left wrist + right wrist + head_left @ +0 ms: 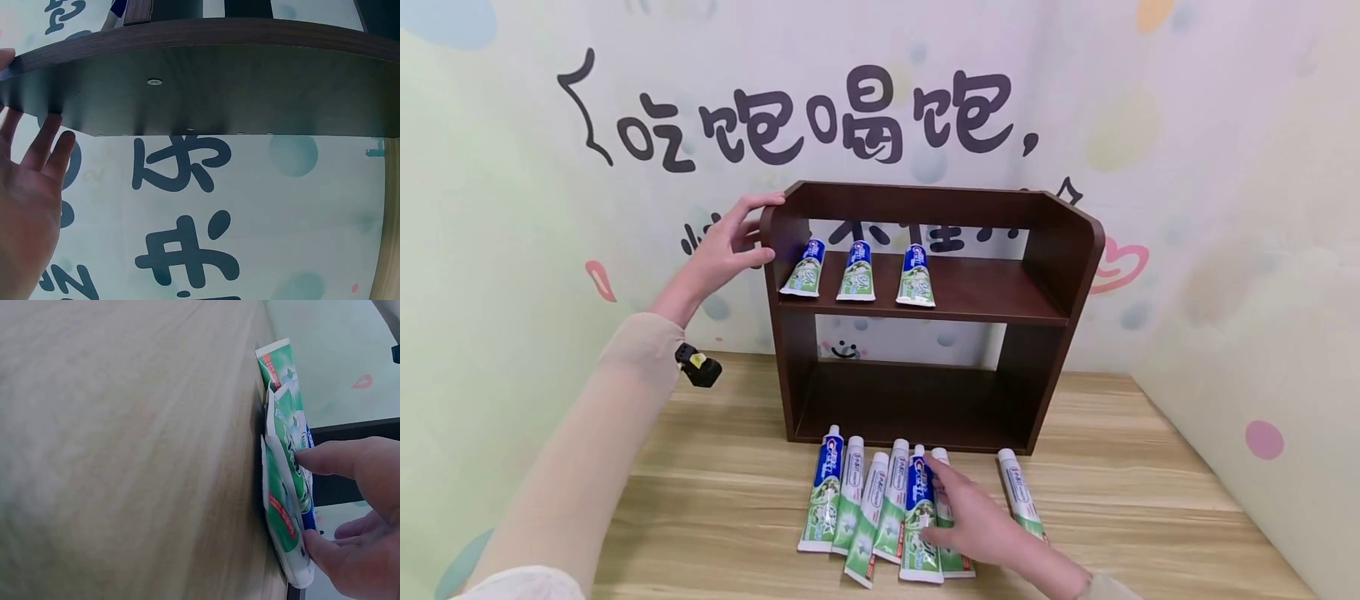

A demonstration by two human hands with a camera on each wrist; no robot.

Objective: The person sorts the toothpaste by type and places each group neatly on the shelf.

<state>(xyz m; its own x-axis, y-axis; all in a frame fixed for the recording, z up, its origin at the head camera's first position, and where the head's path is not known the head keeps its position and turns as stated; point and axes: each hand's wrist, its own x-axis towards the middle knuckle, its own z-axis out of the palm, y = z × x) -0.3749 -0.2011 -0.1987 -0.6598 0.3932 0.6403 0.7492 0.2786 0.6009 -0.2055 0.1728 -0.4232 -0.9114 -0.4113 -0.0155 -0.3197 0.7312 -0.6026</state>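
The left hand grips the side panel of the dark brown wooden shelf. The right hand's fingers touch a blue-and-green toothpaste tube lying on the wood-grain counter; whether they pinch it, I cannot tell. A light squeeze on its edges, clear of the neighbouring white-and-green tube, should work best.
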